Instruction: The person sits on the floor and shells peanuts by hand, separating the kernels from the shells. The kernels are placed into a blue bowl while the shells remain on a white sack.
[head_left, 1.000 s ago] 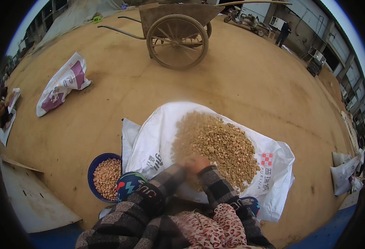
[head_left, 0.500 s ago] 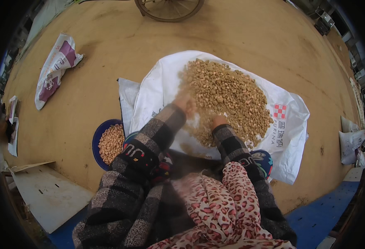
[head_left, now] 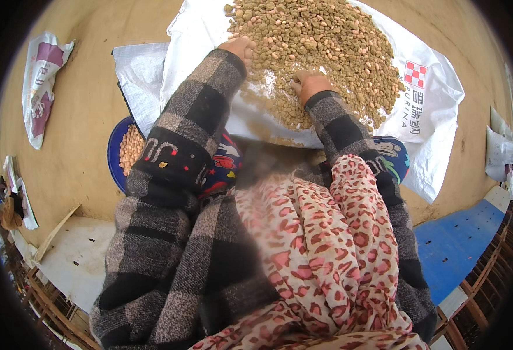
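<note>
Up at the top of the frame: a pile of brown nuts [head_left: 320, 52] on a white sack [head_left: 425, 122], spread flat on the dirt ground [head_left: 87, 99]. Left hand [head_left: 239, 48] and right hand [head_left: 309, 84] both down in the near edge of the pile now, farther in than a moment ago; fingers bent, no telling if any nuts held. Looks like sorting going on. At left of frame, blue bowl [head_left: 115, 153] partly filled with lighter nuts. Upper left, another printed sack [head_left: 44, 87].

Blue bowl [head_left: 115, 153], folded sack [head_left: 42, 81]
</note>
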